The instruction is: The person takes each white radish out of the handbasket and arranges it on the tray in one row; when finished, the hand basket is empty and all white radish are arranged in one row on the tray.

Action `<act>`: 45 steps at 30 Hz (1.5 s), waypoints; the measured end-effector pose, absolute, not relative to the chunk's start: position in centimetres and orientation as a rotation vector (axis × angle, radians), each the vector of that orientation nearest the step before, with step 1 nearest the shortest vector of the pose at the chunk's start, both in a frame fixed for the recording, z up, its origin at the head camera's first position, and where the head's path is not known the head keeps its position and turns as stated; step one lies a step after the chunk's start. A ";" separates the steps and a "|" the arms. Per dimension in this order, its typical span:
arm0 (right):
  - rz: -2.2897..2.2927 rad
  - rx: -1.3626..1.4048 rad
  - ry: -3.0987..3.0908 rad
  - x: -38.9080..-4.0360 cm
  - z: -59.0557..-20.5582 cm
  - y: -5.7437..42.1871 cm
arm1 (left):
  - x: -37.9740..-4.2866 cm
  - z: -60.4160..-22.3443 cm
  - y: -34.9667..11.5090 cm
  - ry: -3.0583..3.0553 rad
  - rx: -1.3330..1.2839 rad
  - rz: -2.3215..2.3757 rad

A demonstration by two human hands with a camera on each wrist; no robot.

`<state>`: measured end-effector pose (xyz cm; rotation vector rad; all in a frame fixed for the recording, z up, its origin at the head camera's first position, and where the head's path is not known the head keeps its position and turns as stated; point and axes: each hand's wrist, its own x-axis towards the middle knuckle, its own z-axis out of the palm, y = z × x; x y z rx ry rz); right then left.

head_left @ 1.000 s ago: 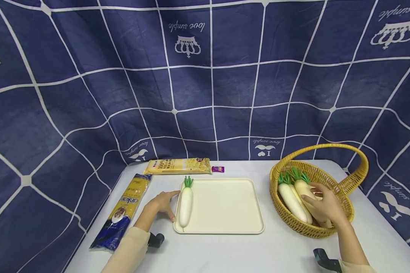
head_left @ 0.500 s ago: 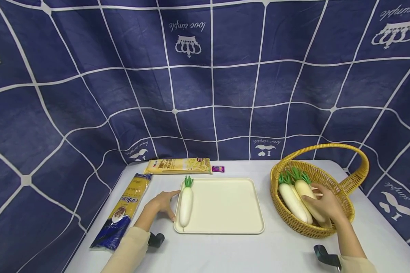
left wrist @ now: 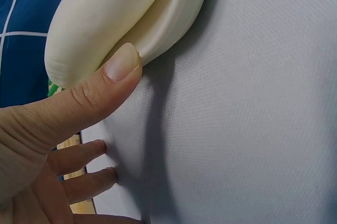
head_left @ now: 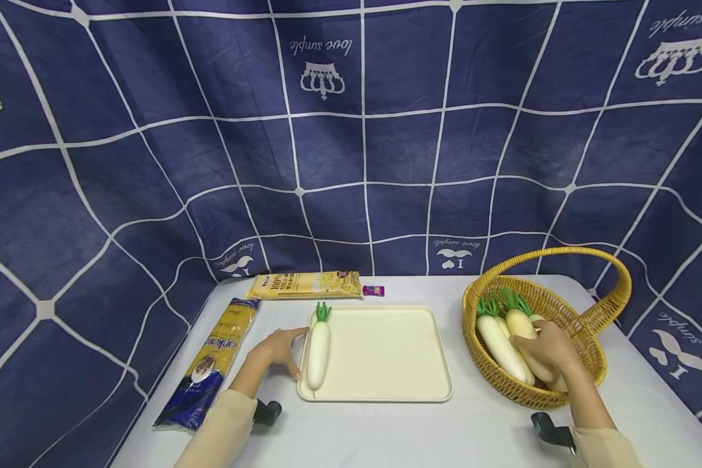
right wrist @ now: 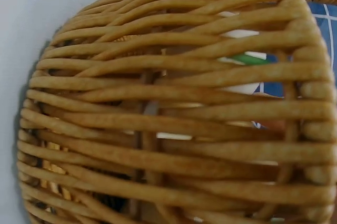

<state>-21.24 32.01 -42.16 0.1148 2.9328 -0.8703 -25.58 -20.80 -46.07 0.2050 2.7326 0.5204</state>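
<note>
My left hand rests at the left rim of a cream tray, fingers spread. Its thumb touches the tray edge in the left wrist view. Along the tray's left side lies a white radish with green leaves at the far end. Inside a wicker basket on the right, my right hand grips a creamy radish, thumb on its left side; the fingers are partly hidden. Another white radish lies left of it, with more partly covered. Basket weave blocks the right wrist view.
A blue and gold pasta packet lies left of the tray. Behind the tray are a yellow noodle packet and a small purple sachet. The basket's handle arches over its far side. A blue checked cloth hangs behind.
My right hand has moved slightly left and its fingers have closed in around the creamy radish, which has shifted a little. The left hand and tray stay still.
</note>
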 end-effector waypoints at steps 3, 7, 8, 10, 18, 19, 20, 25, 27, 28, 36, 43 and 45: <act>-0.842 0.160 2.911 -21.2 -41.8 32.0 | -25.5 -46.0 -20.9 2.737 0.208 0.516; -0.826 0.190 2.902 -21.2 -41.6 32.1 | -25.5 -46.0 -20.9 2.736 0.201 0.515; -0.827 0.194 2.900 -21.2 -41.6 32.1 | -25.4 -46.0 -20.9 2.735 0.198 0.515; -0.821 0.191 2.911 -21.1 -41.6 32.2 | -25.4 -46.0 -20.9 2.732 0.193 0.518; -0.982 0.161 2.886 -20.9 -42.1 32.9 | -25.5 -45.9 -20.7 2.728 0.171 0.527; -1.022 0.172 2.859 -20.8 -42.2 32.9 | -25.5 -45.9 -20.6 2.726 0.166 0.528; -1.063 0.179 2.833 -20.8 -42.2 33.0 | -25.5 -45.9 -20.6 2.726 0.163 0.527; -1.284 0.240 2.695 -20.8 -42.6 33.2 | -25.6 -46.0 -20.7 2.725 0.162 0.519; -1.339 0.276 2.656 -20.8 -42.7 33.2 | -25.6 -46.0 -20.7 2.725 0.164 0.518; -1.351 0.297 2.648 -20.8 -42.7 33.3 | -25.5 -46.0 -20.7 2.724 0.163 0.520; -1.519 0.428 2.580 -20.3 -42.6 32.9 | -25.6 -46.0 -20.6 2.724 0.166 0.531; -1.720 0.436 2.458 -19.7 -42.4 32.1 | -25.6 -46.0 -20.7 2.727 0.178 0.512; -1.756 0.423 2.429 -19.5 -42.3 32.0 | -25.6 -46.0 -20.7 2.723 0.164 0.521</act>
